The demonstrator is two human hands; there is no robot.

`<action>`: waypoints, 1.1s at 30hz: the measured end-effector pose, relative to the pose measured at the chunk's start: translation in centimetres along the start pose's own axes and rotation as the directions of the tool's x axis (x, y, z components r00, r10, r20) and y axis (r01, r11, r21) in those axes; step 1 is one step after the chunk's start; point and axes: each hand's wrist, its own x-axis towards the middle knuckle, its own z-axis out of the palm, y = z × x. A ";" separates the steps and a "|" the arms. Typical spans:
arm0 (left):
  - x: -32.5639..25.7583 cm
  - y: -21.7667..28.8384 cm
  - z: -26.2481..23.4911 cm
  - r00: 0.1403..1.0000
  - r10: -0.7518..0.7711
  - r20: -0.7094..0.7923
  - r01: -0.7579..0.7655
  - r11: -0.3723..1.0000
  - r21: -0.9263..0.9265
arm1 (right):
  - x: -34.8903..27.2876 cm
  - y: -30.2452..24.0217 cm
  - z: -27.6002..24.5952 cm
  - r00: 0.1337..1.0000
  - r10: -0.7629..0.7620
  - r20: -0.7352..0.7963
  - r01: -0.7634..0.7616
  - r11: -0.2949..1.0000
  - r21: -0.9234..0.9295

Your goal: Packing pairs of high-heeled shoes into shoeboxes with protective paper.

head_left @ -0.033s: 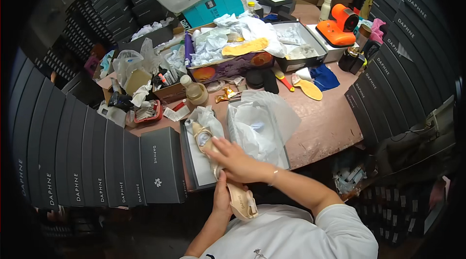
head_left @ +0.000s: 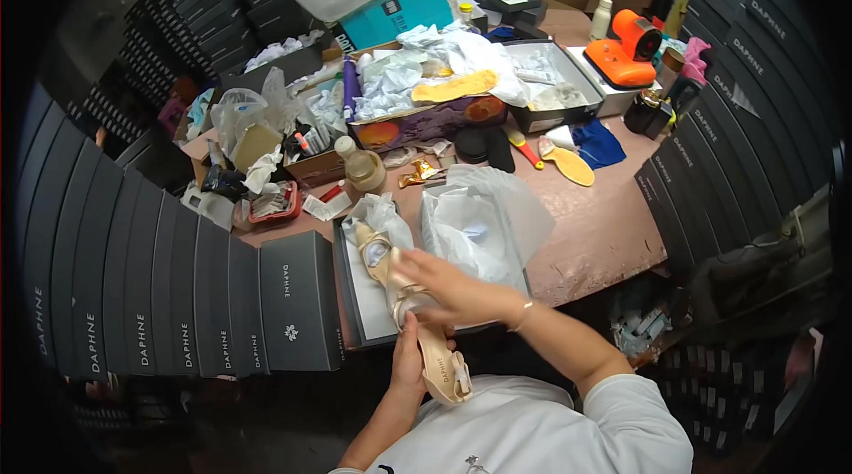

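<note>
A beige strappy sandal [head_left: 439,366] is held in my left hand [head_left: 407,366], its heel end toward my shirt and its toe pointing away. My left fingers and thumb close around its middle. Over its front straps hovers my right hand [head_left: 461,292], smeared by motion, with fingers stretched out and nothing visibly gripped; whether it touches the straps I cannot tell. Just beyond, a second beige sandal [head_left: 375,252] lies on white tissue in an open dark shoebox [head_left: 347,301]. To the right of it is another box part lined with white tissue paper [head_left: 466,221].
Dark shoeboxes [head_left: 297,305] line the left side, and a stack [head_left: 710,150] rises at right. Behind stand a glass bottle [head_left: 361,168], a paper-filled carton [head_left: 426,123], a yellow insole [head_left: 568,166], a red-and-yellow brush [head_left: 524,147], a blue cloth [head_left: 599,144] and an orange device [head_left: 626,52].
My right hand has lifted slightly and shifted right from the sandal's front, baring its straps. My left hand keeps its hold. The whole view has shifted a little.
</note>
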 end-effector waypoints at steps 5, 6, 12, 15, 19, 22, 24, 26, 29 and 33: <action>1.0 2.0 0.5 0.991 -0.087 0.098 0.099 0.988 -0.117 | -2.1 11.6 -4.4 0.938 0.340 -0.063 -0.323 0.795 -0.513; 1.0 2.2 0.7 0.987 -0.100 0.122 0.115 0.986 -0.119 | -2.7 14.1 -3.1 0.924 0.383 -0.001 -0.311 0.748 -0.587; 0.5 2.7 -0.3 0.994 -0.014 0.108 0.034 0.982 -0.185 | -1.6 9.6 -3.7 0.840 0.250 -0.483 -0.407 0.877 -0.254; 1.4 3.2 -0.8 0.959 0.049 0.281 0.015 0.976 -0.219 | -0.4 -0.5 -5.5 0.924 0.305 -0.230 -0.276 0.949 0.151; 0.5 2.7 2.1 0.976 0.179 0.121 -0.148 0.962 -0.231 | -0.8 -3.1 0.5 0.989 0.065 -0.135 -0.096 0.965 -0.244; 0.6 1.8 0.5 0.957 0.128 0.260 -0.072 0.975 -0.212 | -0.2 -2.5 1.7 0.975 0.103 -0.196 -0.133 0.980 -0.147; 0.2 2.2 0.1 0.985 0.087 0.146 -0.072 0.992 -0.101 | -1.3 -3.3 1.0 0.974 0.215 -0.069 -0.211 0.975 0.063; 0.0 2.3 0.1 0.993 0.052 0.110 -0.051 0.999 -0.015 | -1.4 -3.3 1.6 0.970 0.151 -0.191 -0.168 0.983 -0.074; 0.0 0.3 1.5 0.991 0.016 0.135 -0.021 0.999 0.033 | -0.1 -1.6 2.3 0.927 0.075 -0.368 -0.177 0.951 -0.252; 0.0 1.2 1.2 0.971 -0.035 0.238 0.036 0.999 0.000 | -2.1 -1.7 0.0 0.962 0.252 -0.103 -0.210 0.928 0.307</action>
